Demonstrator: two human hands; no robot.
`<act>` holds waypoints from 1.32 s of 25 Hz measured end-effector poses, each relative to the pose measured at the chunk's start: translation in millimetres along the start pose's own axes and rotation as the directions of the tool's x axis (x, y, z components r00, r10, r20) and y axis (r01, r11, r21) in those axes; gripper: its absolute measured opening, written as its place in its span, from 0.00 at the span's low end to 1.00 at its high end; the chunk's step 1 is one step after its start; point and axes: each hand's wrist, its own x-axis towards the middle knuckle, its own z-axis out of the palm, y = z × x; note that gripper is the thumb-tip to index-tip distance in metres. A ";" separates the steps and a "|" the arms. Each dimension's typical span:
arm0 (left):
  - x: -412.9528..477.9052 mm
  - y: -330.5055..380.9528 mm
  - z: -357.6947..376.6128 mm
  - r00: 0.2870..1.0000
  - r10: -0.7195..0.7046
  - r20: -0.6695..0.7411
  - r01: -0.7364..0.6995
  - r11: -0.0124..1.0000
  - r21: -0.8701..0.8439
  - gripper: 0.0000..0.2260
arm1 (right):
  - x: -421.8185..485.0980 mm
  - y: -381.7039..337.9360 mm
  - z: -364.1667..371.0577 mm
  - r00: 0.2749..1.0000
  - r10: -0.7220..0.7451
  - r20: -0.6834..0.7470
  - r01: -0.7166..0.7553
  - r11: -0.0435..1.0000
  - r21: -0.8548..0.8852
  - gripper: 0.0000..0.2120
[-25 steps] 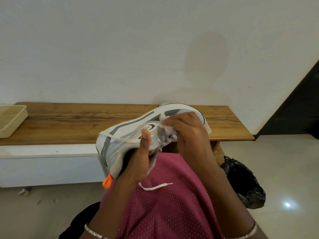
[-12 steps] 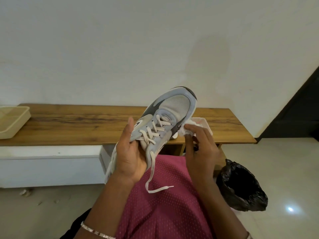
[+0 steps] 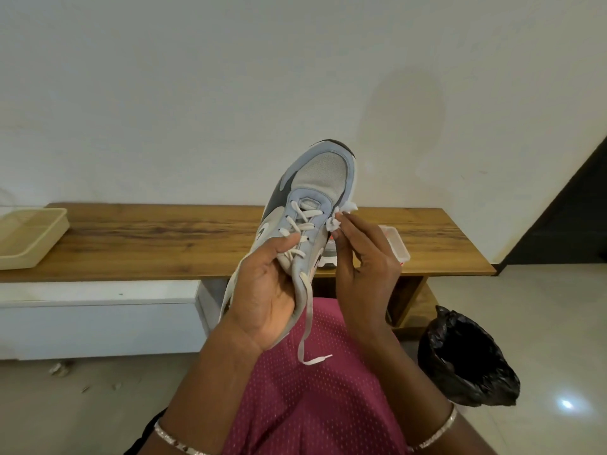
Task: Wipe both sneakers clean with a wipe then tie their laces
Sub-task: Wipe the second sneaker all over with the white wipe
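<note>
Ahead, beyond the sneaker (image 3: 323, 178), a wooden bench (image 3: 157, 238), white wall (image 3: 197, 93), tiled floor (image 3: 542, 316).

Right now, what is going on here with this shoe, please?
A seated person grips a grey and pale blue sneaker in the left hand, with the toe pointing up and away. The right hand pinches a crumpled white wipe against the sneaker's side, near the eyelets. The white laces are untied, and one end hangs over the lap. A long wooden bench stands behind, and a black bin bag sits on the floor.
</note>
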 end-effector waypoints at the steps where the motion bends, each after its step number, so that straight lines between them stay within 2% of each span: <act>1: 0.9 -2.9 0.1 1.000 0.009 -0.002 -0.009 1.000 0.028 0.22 | 1.9 1.3 3.1 1.000 0.001 0.010 -0.001 1.000 0.001 0.13; 3: 3.4 -11.5 0.8 0.995 0.093 -0.036 -0.087 0.986 0.140 0.21 | 3.7 4.0 9.6 0.999 0.012 0.039 -0.012 1.000 0.003 0.15; 5: 6.1 -19.5 0.3 0.989 0.126 -0.079 -0.105 0.968 0.229 0.22 | 6.8 5.2 14.9 0.999 0.005 0.049 -0.006 1.000 0.017 0.15; 7: 9.2 -26.8 -0.8 0.991 0.093 -0.099 -0.065 0.965 0.254 0.25 | 12.8 4.0 19.8 0.998 -0.028 0.059 0.026 0.999 0.045 0.14; 10: 8.9 -37.4 -0.3 0.985 -0.062 -0.162 0.084 0.988 0.132 0.21 | 21.2 1.9 25.8 0.984 -0.062 0.167 0.039 0.990 0.136 0.11; 12: 7.2 -44.4 -0.2 0.985 -0.070 -0.156 0.100 0.976 0.195 0.20 | 24.6 2.3 26.0 0.975 -0.051 0.217 0.011 0.983 0.182 0.10; 16: 11.0 -41.8 2.5 0.996 -0.056 -0.075 0.074 0.962 0.264 0.26 | 27.8 8.0 13.5 0.997 -0.040 0.073 0.032 0.994 0.104 0.11; 19: 13.6 -32.6 6.3 0.998 -0.054 -0.010 0.055 0.978 0.200 0.25 | 21.9 11.8 -5.5 1.000 -0.023 -0.012 0.024 0.997 0.073 0.10; 21: 13.0 -26.4 7.0 0.999 -0.039 0.013 0.036 0.984 0.174 0.25 | 14.3 12.6 -16.0 0.999 -0.014 0.048 0.013 0.999 0.032 0.10; 24: 13.6 -22.0 2.5 1.000 0.013 0.024 -0.017 0.982 0.187 0.26 | 3.4 7.1 -24.2 0.975 -0.024 0.222 0.030 0.999 -0.023 0.12; 28: 18.3 -14.9 -7.9 0.999 0.039 0.006 -0.039 0.989 0.140 0.30 | -16.5 -13.4 -38.4 0.890 -0.081 0.449 0.095 0.995 -0.009 0.13; 31: 18.8 -10.1 -8.5 0.996 0.088 0.010 -0.089 0.983 0.161 0.30 | -20.3 -23.5 -49.4 0.854 -0.095 0.512 0.063 0.995 0.080 0.13; 33: 17.1 -9.6 -5.9 0.994 0.112 -0.004 -0.110 0.981 0.161 0.28 | -13.1 -25.9 -48.0 0.867 -0.101 0.488 0.072 0.994 0.078 0.11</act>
